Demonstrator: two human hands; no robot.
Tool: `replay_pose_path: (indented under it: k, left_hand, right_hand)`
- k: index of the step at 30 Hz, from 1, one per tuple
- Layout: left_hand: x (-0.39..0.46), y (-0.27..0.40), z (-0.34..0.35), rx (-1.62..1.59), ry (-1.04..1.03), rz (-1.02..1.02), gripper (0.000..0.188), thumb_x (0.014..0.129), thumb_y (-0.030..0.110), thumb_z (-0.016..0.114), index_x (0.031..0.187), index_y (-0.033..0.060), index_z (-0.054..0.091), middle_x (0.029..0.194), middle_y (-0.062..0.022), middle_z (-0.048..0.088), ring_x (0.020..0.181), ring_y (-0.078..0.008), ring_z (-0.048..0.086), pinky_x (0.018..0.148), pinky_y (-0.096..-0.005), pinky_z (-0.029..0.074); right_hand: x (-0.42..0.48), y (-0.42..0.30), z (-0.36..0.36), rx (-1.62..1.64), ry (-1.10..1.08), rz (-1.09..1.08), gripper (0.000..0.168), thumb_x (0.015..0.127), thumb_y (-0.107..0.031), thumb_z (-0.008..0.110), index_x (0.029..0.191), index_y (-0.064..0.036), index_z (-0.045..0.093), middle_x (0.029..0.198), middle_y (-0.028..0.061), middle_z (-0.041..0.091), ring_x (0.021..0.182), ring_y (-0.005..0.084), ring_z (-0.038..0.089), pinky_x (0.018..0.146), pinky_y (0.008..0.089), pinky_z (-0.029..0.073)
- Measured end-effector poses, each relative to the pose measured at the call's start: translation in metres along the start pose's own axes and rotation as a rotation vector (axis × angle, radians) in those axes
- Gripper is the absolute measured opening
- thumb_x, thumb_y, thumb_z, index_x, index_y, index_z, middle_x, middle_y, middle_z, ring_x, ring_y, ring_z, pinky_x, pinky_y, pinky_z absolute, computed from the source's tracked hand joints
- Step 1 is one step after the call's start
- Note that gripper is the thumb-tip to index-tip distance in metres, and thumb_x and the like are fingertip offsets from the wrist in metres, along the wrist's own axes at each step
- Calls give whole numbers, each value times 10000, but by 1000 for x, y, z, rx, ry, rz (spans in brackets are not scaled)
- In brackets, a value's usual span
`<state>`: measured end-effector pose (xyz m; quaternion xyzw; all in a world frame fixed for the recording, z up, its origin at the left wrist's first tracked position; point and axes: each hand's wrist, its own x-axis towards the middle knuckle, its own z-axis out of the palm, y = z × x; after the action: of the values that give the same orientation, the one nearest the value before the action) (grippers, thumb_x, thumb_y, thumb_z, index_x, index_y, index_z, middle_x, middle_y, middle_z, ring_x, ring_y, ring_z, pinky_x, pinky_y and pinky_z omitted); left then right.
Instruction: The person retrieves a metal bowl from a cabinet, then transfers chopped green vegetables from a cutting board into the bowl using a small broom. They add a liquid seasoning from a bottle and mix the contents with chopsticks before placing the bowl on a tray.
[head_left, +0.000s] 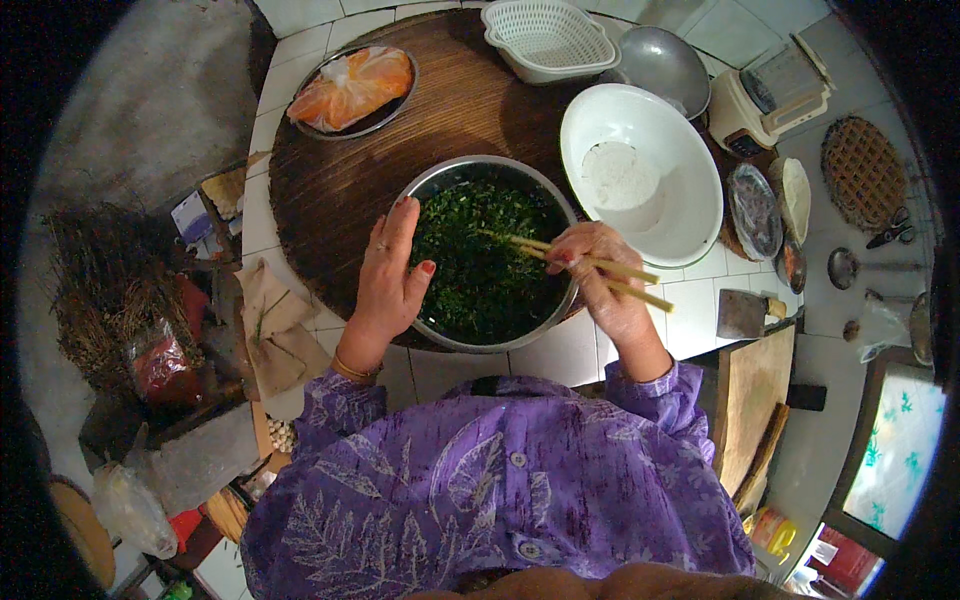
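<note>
A round metal basin (491, 347) stands on the dark round wooden board in front of me, partly filled with chopped leafy greens (480, 277). In my right hand (600, 277) is a pair of chopsticks (626, 271), their tips down in the greens. My left hand (394, 266) lies flat against the basin's left rim, thumb and fingers apart, holding nothing else. Close to the right of the basin, a white enamel basin (675, 180) has only some pale residue on its bottom.
On the wooden board (337, 202), a metal dish (390, 120) holds a bag of orange food (367, 82). A white plastic colander (551, 37), a metal wok (667, 67) and a blender-like appliance (750, 112) stand at the back. A cleaver (741, 313) lies at the right edge.
</note>
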<state>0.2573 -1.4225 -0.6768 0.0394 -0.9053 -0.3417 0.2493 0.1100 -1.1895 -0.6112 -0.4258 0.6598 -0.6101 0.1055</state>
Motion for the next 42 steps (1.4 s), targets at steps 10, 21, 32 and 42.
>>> replay_pose_path:
  k: [10,21,32,42]
  left_hand:
    - [2,5,-2,-9,-5,3,596,937,331,436,1411,4,283,1422,-206,344,1301,-385,339,1077,-479,232]
    - [-4,3,-2,-32,18,19,594,942,336,433,1411,4,282,1429,-205,332,1306,-379,333,1083,-489,215]
    - [1,5,-7,-97,53,25,678,960,482,326,1414,-16,257,1416,-218,350,1294,-378,357,1087,-478,210]
    - [2,11,-7,-296,92,-43,807,937,595,232,1420,-51,211,1448,-233,288,1319,-348,336,1073,-379,263]
  right_hand:
    - [37,-3,-1,-57,-25,43,35,822,11,530,797,6,554,818,106,587,738,194,575,636,309,487]
    - [12,-8,-36,-386,-56,197,104,874,-73,550,820,14,567,792,137,596,702,224,597,610,330,483]
    - [72,12,5,-402,34,52,50,848,-51,577,856,-4,592,811,161,597,714,322,599,642,377,486]
    - [51,2,57,-14,-434,-157,6,821,-39,566,824,-35,569,830,109,593,785,299,583,682,363,481]
